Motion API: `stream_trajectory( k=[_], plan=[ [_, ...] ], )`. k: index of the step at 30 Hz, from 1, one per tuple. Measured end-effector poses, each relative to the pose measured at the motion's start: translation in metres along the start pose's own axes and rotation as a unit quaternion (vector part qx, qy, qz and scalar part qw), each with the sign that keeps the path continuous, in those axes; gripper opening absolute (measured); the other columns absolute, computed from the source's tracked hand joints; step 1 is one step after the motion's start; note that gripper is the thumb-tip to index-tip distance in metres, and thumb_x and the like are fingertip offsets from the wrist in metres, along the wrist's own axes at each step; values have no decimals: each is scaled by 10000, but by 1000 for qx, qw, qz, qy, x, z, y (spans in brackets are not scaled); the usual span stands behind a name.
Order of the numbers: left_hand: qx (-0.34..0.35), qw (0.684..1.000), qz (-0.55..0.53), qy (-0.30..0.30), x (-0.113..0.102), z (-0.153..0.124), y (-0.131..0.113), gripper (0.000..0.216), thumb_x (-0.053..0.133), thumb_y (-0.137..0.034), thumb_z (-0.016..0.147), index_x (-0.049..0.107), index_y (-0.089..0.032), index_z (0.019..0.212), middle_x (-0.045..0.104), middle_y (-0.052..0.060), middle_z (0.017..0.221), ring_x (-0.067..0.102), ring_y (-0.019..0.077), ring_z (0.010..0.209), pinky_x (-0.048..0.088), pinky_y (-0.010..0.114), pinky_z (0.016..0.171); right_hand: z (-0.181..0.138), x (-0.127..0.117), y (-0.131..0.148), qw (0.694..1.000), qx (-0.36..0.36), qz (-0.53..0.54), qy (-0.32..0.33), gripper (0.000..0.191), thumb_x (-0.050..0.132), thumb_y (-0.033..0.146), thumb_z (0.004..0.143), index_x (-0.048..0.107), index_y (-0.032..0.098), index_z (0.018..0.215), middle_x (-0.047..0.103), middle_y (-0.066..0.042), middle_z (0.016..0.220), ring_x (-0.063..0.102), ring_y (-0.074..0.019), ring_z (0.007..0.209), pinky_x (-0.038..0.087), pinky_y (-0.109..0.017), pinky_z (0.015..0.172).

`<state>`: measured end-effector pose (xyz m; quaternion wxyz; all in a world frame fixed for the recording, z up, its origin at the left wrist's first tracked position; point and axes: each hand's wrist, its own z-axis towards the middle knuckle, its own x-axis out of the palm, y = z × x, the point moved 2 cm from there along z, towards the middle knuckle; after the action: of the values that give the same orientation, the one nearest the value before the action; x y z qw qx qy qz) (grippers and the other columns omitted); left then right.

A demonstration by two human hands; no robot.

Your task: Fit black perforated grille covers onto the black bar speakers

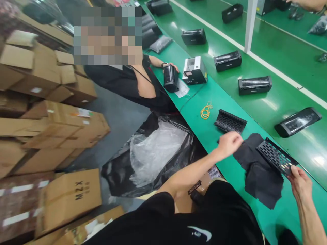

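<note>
My right hand grips the lower end of a black perforated panel, thumb on its face. Dark fabric sheets lie spread beneath and beside that panel. Close to the fabric's left edge is my left hand, slightly blurred, its fingers curled together; whatever they may pinch is hidden. Just beyond it, a second black perforated panel, curved like a trough, rests on the green bench. A coil of yellow cord lies farther up the bench.
A co-worker's hand holds a black speaker beside a grey-and-black machine. More speakers sit on the green surface to the right. A black bag with clear plastic and cardboard boxes occupy the left side.
</note>
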<state>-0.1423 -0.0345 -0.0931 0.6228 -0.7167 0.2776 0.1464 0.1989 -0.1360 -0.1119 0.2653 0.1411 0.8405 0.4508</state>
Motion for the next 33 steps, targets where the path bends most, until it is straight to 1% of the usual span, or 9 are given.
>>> stream_trajectory(
  k=[3, 6, 10, 15, 18, 22, 28, 31, 33],
  plan=[
    [159, 960, 105, 206, 77, -52, -28, 287, 632, -481, 993, 751, -241, 890, 743, 51, 888, 671, 193, 899, 494, 298, 833, 1, -25, -25, 998, 26, -50, -15, 782, 767, 892, 479, 602, 220, 845, 643, -55, 752, 617, -230, 640, 545, -395, 583],
    [176, 930, 180, 268, 117, -79, -26, 261, 596, -430, 1027, 764, -237, 975, 737, 47, 886, 670, 191, 876, 481, 295, 776, -18, -43, -50, 987, 35, -139, -70, 752, 687, 909, 574, 592, 238, 901, 652, -75, 810, 664, -298, 770, 581, -502, 761],
    [172, 913, 227, 293, 123, -84, -10, 256, 584, -412, 1040, 772, -245, 1088, 748, 46, 973, 669, 197, 921, 492, 306, 807, -69, -51, -91, 961, 62, -262, -60, 669, 748, 851, 544, 587, 266, 825, 672, -94, 795, 657, -351, 764, 530, -624, 918],
    [180, 895, 251, 322, 124, -80, 1, 255, 590, -392, 1034, 772, -236, 1123, 745, 71, 1035, 656, 220, 985, 493, 325, 861, -106, -40, -128, 935, 63, -349, -17, 543, 551, 790, 747, 691, 270, 814, 709, -189, 949, 701, -408, 843, 554, -580, 804],
    [178, 891, 254, 331, 127, -82, 3, 250, 567, -383, 1042, 762, -243, 1115, 736, 73, 1057, 652, 217, 1012, 492, 321, 878, -111, -51, -132, 921, 65, -384, -3, 500, 541, 752, 771, 739, 292, 787, 710, -164, 811, 689, -389, 739, 555, -553, 744],
    [165, 892, 252, 337, 127, -83, -1, 259, 533, -364, 1052, 749, -225, 1087, 731, 96, 1068, 654, 248, 1051, 508, 355, 889, -126, -76, -119, 911, 43, -409, 12, 530, 503, 748, 792, 782, 298, 815, 722, -148, 765, 663, -372, 668, 550, -556, 736],
    [192, 906, 120, 356, 118, -75, -48, 393, 740, -484, 946, 729, -237, 1252, 760, 95, 1224, 650, 274, 1195, 509, 399, 1045, -159, -79, -57, 910, -105, -384, 118, 524, 485, 741, 877, 792, 316, 855, 778, -109, 1056, 683, -369, 1024, 528, -534, 979],
    [260, 848, -68, 457, 119, -68, -76, 699, 960, -457, 716, 703, -290, 1344, 752, 52, 1330, 602, 277, 1333, 428, 381, 1191, -161, -70, -17, 893, -191, -356, 197, 478, 497, 706, 953, 780, 335, 847, 776, -79, 977, 711, -325, 954, 562, -482, 908],
    [245, 798, -116, 538, 120, -56, -81, 456, 934, -373, 759, 777, -283, 1177, 808, 18, 1125, 689, 231, 1160, 479, 338, 1115, -153, -70, 3, 893, -213, -341, 201, 481, 513, 723, 961, 782, 337, 862, 778, -64, 941, 729, -298, 891, 581, -421, 845]
  ],
)
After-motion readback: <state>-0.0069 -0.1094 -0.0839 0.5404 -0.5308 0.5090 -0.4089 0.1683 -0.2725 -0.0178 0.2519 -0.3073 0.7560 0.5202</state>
